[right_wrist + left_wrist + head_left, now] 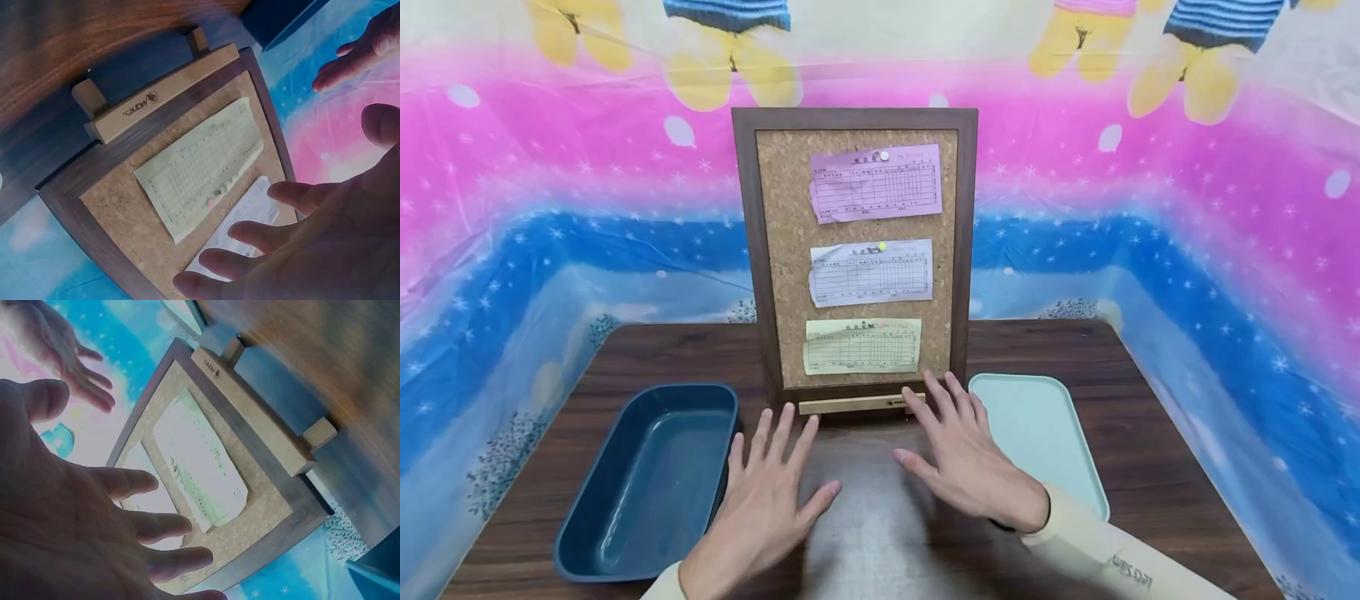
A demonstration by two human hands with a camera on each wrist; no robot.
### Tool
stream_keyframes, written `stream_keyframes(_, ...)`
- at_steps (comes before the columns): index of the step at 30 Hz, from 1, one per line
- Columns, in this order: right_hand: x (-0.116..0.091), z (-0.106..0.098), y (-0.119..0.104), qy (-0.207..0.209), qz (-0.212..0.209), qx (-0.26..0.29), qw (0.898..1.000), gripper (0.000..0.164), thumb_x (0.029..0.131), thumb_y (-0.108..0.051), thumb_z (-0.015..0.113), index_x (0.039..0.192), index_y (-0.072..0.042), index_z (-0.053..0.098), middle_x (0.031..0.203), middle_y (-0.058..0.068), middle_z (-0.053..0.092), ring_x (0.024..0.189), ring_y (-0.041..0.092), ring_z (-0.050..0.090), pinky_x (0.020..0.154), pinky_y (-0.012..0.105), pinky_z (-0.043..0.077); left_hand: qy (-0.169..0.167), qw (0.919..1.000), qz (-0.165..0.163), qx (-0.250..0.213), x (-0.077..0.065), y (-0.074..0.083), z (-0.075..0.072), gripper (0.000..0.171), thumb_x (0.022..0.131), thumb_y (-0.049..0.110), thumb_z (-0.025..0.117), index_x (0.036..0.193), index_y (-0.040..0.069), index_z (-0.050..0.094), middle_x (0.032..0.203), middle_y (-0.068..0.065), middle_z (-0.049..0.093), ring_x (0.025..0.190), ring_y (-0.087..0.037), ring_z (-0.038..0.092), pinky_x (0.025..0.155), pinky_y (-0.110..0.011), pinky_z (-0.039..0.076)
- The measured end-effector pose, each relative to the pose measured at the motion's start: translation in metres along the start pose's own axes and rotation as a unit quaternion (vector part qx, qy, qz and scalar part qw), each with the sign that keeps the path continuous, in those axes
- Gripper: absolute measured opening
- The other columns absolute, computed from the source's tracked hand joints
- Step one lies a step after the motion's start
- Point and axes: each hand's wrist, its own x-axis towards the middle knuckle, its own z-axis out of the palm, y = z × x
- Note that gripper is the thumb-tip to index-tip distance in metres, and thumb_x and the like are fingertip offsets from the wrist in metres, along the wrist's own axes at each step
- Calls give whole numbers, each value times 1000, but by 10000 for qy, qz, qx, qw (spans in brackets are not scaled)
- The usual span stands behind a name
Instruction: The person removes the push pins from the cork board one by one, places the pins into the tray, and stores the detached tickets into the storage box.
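Observation:
Both hands hover palm down before a framed cork board (pixel 790 250) on a small wooden easel (pixel 850 406). My left hand (pixel 763 492) has its fingers spread, beside a dark blue basin, and holds nothing. My right hand (pixel 966 462), fingers also spread, is near a pale green tray and holds nothing. Pinned in a column on the cork are a pink receipt slip (pixel 876 187), a white slip (pixel 871 279) and a yellow slip (pixel 862 350). A white pushpin (pixel 884 156) sits on the pink slip, a yellow-green pushpin (pixel 882 247) on the white one, and a pinkish pin on the yellow one.
The dark blue basin (pixel 662 483) stands on the left of the wooden table (pixel 1157 500). On the right lies the pale green tray (pixel 1037 425), partly behind the right hand and sleeve. A patterned cloth (pixel 647 167) hangs around the table's back and sides.

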Motion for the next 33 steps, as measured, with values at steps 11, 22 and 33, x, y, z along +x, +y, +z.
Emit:
stream_keyframes(11,14,-17,-5,138,-109,-242,9996,67,95,-52,46,149,-17,28,156,10,10,141,33,1,103,61,9,385,9992,89,36,9,-1,-17,73,91,57,49,148,15,31,155,-16,14,140,-39,6,102,-64,7)
stream_keyframes(22,31,-36,-12,329,-246,-515,9978,69,95,-58,39,148,-15,31,155,13,14,141,32,2,104,61,12,579,9982,155,33,21,1,-37,76,91,62,43,150,16,28,156,-15,10,141,-36,2,103,-63,5)
stream_keyframes(33,51,-49,-3,554,78,-221,9982,67,96,-58,34,147,-14,33,152,15,20,140,35,5,105,61,7,865,9960,158,-183,39,-1,-59,79,91,64,40,150,13,26,155,-17,9,141,-36,0,103,-64,4)
